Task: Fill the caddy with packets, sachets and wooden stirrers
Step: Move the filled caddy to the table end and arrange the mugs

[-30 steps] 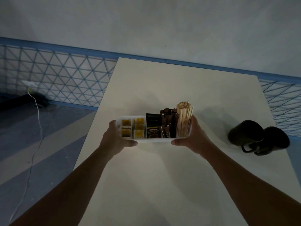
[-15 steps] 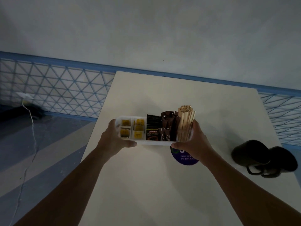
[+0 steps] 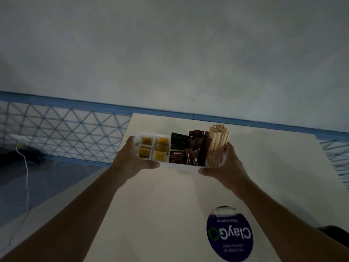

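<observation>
— Where was the caddy [image 3: 179, 166]?

— Over the far half of the table [image 3: 162, 210], held at both ends. Yellow sachets [image 3: 160, 148] filled its left cells, dark packets [image 3: 196, 148] the middle, and wooden stirrers [image 3: 217, 146] stood upright at the right end.

— And the grip?

— The left hand [image 3: 132, 160] wrapped the left end with its thumb along the front wall. The right hand [image 3: 227, 167] did the same at the right end. Both were closed firmly on it. I couldn't tell whether it touched the tabletop.

— Any change?

— The same hold as a second before. A round blue sticker [image 3: 229, 235], half hidden under the right hand a moment earlier, lay fully uncovered and well apart from the caddy. Of the dark mugs [image 3: 333, 233], only a sliver showed.
</observation>
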Demonstrator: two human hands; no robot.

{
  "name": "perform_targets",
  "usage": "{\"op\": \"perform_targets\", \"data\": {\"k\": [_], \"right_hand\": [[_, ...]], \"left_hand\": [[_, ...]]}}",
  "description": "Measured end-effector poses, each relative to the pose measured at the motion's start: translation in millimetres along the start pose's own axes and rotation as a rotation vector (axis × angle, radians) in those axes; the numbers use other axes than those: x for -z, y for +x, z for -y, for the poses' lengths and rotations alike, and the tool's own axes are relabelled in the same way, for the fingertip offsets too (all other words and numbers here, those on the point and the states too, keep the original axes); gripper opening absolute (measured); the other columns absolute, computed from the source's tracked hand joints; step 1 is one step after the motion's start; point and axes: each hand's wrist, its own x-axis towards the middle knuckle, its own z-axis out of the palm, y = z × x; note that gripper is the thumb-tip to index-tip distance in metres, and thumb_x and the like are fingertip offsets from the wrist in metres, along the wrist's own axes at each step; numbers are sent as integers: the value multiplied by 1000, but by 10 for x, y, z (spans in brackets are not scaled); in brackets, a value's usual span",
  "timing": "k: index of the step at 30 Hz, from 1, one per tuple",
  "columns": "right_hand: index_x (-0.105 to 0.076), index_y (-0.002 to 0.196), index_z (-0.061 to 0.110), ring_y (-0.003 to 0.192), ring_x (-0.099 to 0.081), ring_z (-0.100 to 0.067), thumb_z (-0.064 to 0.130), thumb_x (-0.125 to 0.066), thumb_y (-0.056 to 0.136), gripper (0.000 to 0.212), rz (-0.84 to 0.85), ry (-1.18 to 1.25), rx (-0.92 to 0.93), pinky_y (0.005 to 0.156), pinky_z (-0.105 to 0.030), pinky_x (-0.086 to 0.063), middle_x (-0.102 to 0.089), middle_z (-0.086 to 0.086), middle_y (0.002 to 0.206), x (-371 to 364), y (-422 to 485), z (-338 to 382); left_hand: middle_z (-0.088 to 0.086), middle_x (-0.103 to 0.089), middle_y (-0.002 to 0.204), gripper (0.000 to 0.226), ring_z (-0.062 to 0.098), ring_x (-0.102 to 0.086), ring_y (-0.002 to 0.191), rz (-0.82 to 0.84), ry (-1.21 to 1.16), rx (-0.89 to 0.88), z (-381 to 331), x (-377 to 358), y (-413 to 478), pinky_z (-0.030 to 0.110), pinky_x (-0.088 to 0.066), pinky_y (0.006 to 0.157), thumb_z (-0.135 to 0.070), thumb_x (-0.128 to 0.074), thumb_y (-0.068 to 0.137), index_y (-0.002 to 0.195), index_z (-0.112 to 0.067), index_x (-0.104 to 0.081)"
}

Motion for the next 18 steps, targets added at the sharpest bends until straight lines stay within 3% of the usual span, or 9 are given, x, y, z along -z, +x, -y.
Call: {"op": "perform_targets", "data": {"k": [4,7,12,18], "right_hand": [[-42,132,27,114,-56,-20,36,-97,52,97,-32,-7,-5,93,-39,-48,-60,6,126,-22,395,51],[-43,128,26,111,-57,-20,36,-96,52,93,-46,-12,-3,88,-37,-48,-61,6,122,-46,635,77],[-41,133,26,114,-55,-20,36,-96,52,99,-47,-3,-1,94,-41,-49,-59,5,127,-90,938,88],[-41,132,26,113,-54,-19,36,-96,54,95,-34,-17,13,91,-39,-48,-58,5,126,-157,1150,72]], "left_hand": [[-6,-71,105,83,8,-70,92,43,-11,-18,-17,59,405,35,-57,81,-33,-97,47,118,-25,-54],[-5,-71,105,82,11,-70,93,26,-3,-23,-55,73,640,36,-57,82,-32,-97,48,118,-25,-54],[-5,-69,108,84,14,-69,96,12,-28,2,-131,76,932,44,-56,88,-26,-97,47,118,-25,-52],[-3,-68,109,84,17,-67,98,-14,-32,28,-116,31,1105,46,-54,91,-21,-96,50,121,-23,-51]]}}
